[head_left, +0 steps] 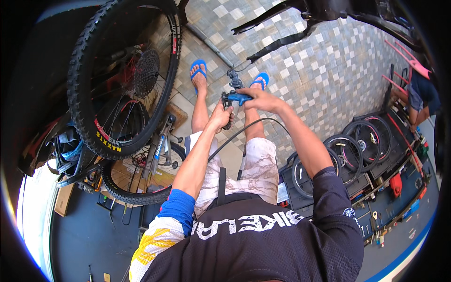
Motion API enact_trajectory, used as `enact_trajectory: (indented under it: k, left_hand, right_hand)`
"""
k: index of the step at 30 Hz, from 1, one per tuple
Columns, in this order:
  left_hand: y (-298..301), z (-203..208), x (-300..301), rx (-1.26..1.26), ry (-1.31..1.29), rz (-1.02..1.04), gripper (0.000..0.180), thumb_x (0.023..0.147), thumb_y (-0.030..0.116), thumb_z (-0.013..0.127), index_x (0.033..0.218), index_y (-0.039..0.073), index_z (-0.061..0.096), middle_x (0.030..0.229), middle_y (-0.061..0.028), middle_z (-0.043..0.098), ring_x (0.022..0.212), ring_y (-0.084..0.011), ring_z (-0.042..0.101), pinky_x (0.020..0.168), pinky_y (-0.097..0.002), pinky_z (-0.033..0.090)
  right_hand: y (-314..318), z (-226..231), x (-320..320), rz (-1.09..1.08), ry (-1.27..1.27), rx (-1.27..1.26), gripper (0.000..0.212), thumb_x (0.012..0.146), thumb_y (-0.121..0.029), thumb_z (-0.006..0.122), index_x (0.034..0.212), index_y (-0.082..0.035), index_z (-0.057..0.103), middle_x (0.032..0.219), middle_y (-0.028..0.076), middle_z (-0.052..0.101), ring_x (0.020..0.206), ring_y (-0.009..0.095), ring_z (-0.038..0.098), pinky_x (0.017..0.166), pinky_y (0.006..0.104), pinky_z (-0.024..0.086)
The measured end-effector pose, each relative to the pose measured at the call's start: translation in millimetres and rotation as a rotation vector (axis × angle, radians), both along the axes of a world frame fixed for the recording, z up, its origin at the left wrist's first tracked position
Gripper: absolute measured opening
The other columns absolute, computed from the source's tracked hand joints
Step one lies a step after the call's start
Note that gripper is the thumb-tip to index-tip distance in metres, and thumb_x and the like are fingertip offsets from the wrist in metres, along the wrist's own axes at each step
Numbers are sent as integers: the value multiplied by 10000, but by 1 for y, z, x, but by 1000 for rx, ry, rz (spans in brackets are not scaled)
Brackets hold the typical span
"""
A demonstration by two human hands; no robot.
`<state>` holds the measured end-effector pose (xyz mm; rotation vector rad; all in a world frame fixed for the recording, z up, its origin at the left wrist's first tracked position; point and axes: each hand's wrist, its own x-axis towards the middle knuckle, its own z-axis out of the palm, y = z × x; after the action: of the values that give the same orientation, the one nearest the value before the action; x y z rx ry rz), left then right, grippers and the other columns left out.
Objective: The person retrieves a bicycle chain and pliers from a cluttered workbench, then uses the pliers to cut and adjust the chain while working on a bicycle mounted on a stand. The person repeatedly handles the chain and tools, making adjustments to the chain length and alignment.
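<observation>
In front of my legs, my left hand [220,116] is closed around a dark rear derailleur [227,104], whose cage hangs below the fingers. My right hand [261,100] grips a blue-handled hand tool [241,97] against the derailleur's upper part; its exact kind is hidden. Just above both hands is a dark clamp-like part [234,79], touching or very close to them. A black cable housing [251,120] loops from near my left forearm over my thighs toward my right arm. The fingertips partly cover the contact point.
A large knobby-tyred wheel [76,77] stands close on my left. A black bike frame [300,35] hangs ahead, beside a grey pole [206,44]. Several wheels [350,149] lean at the right near a tool-covered wall [376,218]. Another person [420,94] is at far right.
</observation>
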<state>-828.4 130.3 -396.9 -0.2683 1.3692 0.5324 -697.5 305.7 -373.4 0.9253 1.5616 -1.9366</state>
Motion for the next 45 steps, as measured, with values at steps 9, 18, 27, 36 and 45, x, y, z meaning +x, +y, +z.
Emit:
enact_trajectory:
  k: [9, 18, 27, 36, 45]
  left_hand:
    - [-8, -2, 17, 18, -138, 106, 226, 1045, 120, 586, 1232, 121, 460, 781, -45, 582, 639, -172, 606, 544, -431, 609]
    - [-2, 0, 19, 3, -160, 138, 201, 1047, 113, 583, 1208, 143, 467, 796, -55, 584, 660, -188, 614, 570, -461, 621]
    - [-9, -2, 21, -8, -189, 208, 194, 1043, 134, 612, 1179, 141, 474, 795, -58, 588, 667, -194, 622, 576, -470, 626]
    - [-8, -2, 20, -20, -162, 178, 258, 1057, 114, 563, 1277, 123, 430, 812, -80, 596, 674, -189, 633, 542, -446, 625]
    - [-6, -2, 20, -35, -204, 236, 226, 1041, 125, 607, 1212, 124, 460, 820, -76, 601, 695, -204, 645, 574, -481, 633]
  right_hand:
    - [-12, 15, -9, 458, -57, 795, 229, 876, -250, 709, 1044, -97, 677, 906, 177, 756, 849, 379, 737, 786, 514, 536]
    - [-29, 23, -3, 32, -213, 558, 262, 995, -286, 631, 1189, -109, 646, 984, 203, 718, 985, 400, 701, 774, 487, 554]
    - [-30, 9, 9, -451, 12, 161, 230, 998, -216, 686, 1087, -4, 683, 969, 137, 739, 962, 240, 728, 800, 401, 561]
    - [0, -11, -1, 172, -545, 169, 471, 922, -453, 764, 1008, 10, 741, 883, 159, 745, 788, 326, 738, 784, 424, 568]
    - [-13, 3, 3, 86, 157, 755, 289, 905, -294, 782, 1055, -62, 698, 864, 147, 694, 825, 295, 683, 740, 391, 517]
